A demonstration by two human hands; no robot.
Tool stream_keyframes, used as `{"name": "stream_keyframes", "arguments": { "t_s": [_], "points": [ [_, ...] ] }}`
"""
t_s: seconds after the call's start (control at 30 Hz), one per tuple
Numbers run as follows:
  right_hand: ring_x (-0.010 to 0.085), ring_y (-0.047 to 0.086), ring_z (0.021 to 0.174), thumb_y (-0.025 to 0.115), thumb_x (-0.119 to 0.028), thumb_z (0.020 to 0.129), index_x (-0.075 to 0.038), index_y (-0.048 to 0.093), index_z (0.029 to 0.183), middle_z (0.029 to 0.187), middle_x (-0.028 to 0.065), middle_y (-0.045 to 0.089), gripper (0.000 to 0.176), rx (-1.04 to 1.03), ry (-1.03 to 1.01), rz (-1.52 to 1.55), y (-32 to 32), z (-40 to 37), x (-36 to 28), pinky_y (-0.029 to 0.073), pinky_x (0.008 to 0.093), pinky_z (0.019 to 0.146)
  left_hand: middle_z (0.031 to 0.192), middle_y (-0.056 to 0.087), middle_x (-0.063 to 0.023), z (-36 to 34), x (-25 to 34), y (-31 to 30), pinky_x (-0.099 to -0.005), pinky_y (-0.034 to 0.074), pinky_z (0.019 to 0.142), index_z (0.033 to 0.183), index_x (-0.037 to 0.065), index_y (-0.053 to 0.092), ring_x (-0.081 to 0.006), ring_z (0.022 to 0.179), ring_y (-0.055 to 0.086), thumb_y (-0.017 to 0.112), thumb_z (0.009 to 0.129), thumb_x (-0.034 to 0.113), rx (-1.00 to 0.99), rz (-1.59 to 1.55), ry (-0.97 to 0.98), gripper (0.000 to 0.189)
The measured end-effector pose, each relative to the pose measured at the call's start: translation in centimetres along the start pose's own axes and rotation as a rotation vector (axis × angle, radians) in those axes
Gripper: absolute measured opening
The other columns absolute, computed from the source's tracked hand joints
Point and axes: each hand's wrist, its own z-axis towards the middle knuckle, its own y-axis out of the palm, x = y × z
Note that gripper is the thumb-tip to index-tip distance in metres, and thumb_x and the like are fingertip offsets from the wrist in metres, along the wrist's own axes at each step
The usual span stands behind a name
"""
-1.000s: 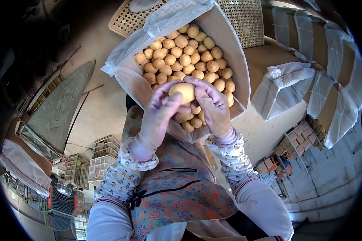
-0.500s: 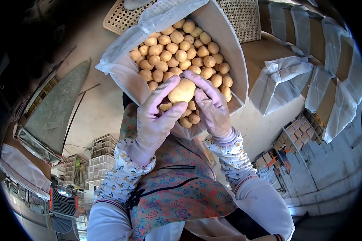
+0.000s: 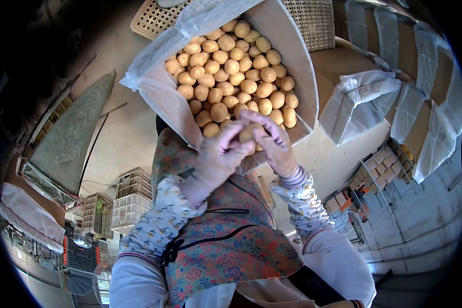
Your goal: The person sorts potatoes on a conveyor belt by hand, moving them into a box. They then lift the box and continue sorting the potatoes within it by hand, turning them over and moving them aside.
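Observation:
A potato (image 3: 249, 133) is held between both gloved hands over the near side of a lined box. My right hand (image 3: 276, 146) curls its fingers over the potato's top, with the thumb on its right side. My left hand (image 3: 215, 158), somewhat blurred, has its index finger and thumb closed at the potato's left side. Many loose potatoes (image 3: 231, 66) fill the box (image 3: 305, 77), which has a thin white liner (image 3: 161, 64) folded over its rim. Some potatoes are hidden under my hands.
Tan plastic crates (image 3: 310, 23) stand behind the box. To the right are more lined cartons (image 3: 362, 105). Stacked crates (image 3: 133, 192) and a grey-green sheet (image 3: 74, 138) are at left. A patterned apron (image 3: 231, 246) covers my lap.
Both hands have shifted slightly right and down. The large potato held before is no longer seen between them; a partly covered one that looks smaller is there now. More potatoes show in the box.

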Motion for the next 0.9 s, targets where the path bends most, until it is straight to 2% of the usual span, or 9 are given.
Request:
{"name": "stream_keyframes", "arguments": {
  "t_s": [0.13, 0.23, 0.33, 0.43, 0.47, 0.53, 0.67, 0.8, 0.9],
  "points": [
    [0.0222, 0.06, 0.117, 0.062, -0.007, 0.094, 0.002, 0.059, 0.128, 0.127, 0.0153, 0.064, 0.035, 0.189, 0.098, -0.349, -4.5, -3.1, 5.7, 0.046, 0.0354, 0.103, 0.111, 0.07, -0.0173, -0.9, -4.1, 2.6, -0.0406, 0.055, 0.084, 0.125, 0.004, 0.062, -0.0349, 0.097, 0.07, 0.066, 0.093, 0.018, -0.094, 0.438, -0.078, 0.035],
    [0.0394, 0.055, 0.118, 0.065, -0.007, 0.085, -0.005, 0.062, 0.127, 0.127, 0.0184, 0.061, 0.042, 0.38, -0.186, -1.291, -7.5, -3.5, 7.0, 0.044, 0.0474, 0.102, 0.108, 0.07, -0.0157, -1.0, -4.8, 2.1, -0.0431, 0.052, 0.086, 0.122, 0.007, 0.063, -0.0356, 0.1, 0.066, 0.065, 0.092, 0.018, -0.133, 0.562, 0.024, 0.032],
    [0.0367, 0.055, 0.121, 0.063, -0.006, 0.084, -0.007, 0.064, 0.125, 0.128, 0.018, 0.061, 0.04, 0.329, -0.277, -1.653, -8.6, -3.9, 6.9, 0.039, 0.0516, 0.107, 0.105, 0.069, -0.0154, 0.8, -3.9, -0.5, -0.0459, 0.05, 0.084, 0.121, 0.01, 0.062, -0.0361, 0.092, 0.065, 0.066, 0.091, 0.018, -0.061, 0.744, 0.128, 0.032],
    [0.0357, 0.056, 0.118, 0.066, -0.008, 0.08, -0.007, 0.066, 0.116, 0.125, 0.0145, 0.061, 0.036, 0.444, -0.317, -1.546, -9.3, -4.2, 7.5, 0.037, 0.0539, 0.109, 0.092, 0.07, -0.0145, 5.2, -3.4, -3.6, -0.0473, 0.053, 0.085, 0.117, 0.013, 0.065, -0.0347, 0.095, 0.066, 0.066, 0.089, 0.025, 0.192, 0.65, 0.152, 0.03],
    [0.0352, 0.057, 0.117, 0.066, -0.008, 0.08, -0.007, 0.066, 0.115, 0.124, 0.0137, 0.062, 0.035, 0.438, -0.325, -1.542, -9.5, -4.1, 7.3, 0.037, 0.0536, 0.109, 0.094, 0.071, -0.0142, 7.8, -1.1, -5.3, -0.046, 0.053, 0.087, 0.121, 0.012, 0.063, -0.0336, 0.099, 0.067, 0.062, 0.092, 0.034, 0.146, 0.861, 0.012, 0.036],
    [0.0341, 0.058, 0.116, 0.067, -0.008, 0.079, -0.008, 0.067, 0.112, 0.122, 0.0122, 0.063, 0.032, 0.419, -0.343, -1.535, -9.4, -3.2, 6.7, 0.037, 0.0532, 0.108, 0.129, 0.061, -0.0239, 12.8, -0.6, -8.0, -0.0473, 0.052, 0.095, 0.137, 0.012, 0.054, -0.0371, 0.115, 0.062, 0.054, 0.093, 0.045, 0.2, 1.184, -0.269, 0.055],
    [0.0369, 0.061, 0.104, 0.067, -0.007, 0.083, -0.005, 0.066, 0.116, 0.116, 0.0152, 0.065, 0.033, 0.288, -0.528, -1.291, -8.0, 5.2, 3.4, 0.049, 0.0458, 0.091, 0.142, 0.052, -0.0277, 18.5, -1.1, -8.9, -0.0447, 0.045, 0.108, 0.141, -0.004, 0.048, -0.0379, 0.13, 0.055, 0.054, 0.089, 0.057, 0.166, 0.922, -0.708, 0.08],
    [0.0398, 0.059, 0.114, 0.067, -0.019, 0.092, -0.003, 0.059, 0.126, 0.127, 0.0206, 0.061, 0.038, 0.089, -0.736, -1.287, -7.5, 18.9, 3.4, 0.051, 0.0444, 0.095, 0.142, 0.051, -0.031, 20.8, -5.6, -9.4, -0.0442, 0.043, 0.11, 0.14, -0.006, 0.049, -0.04, 0.13, 0.054, 0.051, 0.087, 0.067, 0.389, 0.758, -0.71, 0.091],
    [0.0419, 0.05, 0.128, 0.059, -0.029, 0.093, -0.004, 0.057, 0.13, 0.138, 0.0261, 0.053, 0.045, 0.011, -0.318, -1.362, -5.6, 27.3, 1.5, 0.044, 0.0482, 0.106, 0.133, 0.058, -0.0286, 22.4, -9.7, -12.4, -0.0422, 0.044, 0.107, 0.138, -0.001, 0.054, -0.0384, 0.124, 0.058, 0.047, 0.087, 0.07, 0.405, 0.737, -0.639, 0.087]
  ]
}}
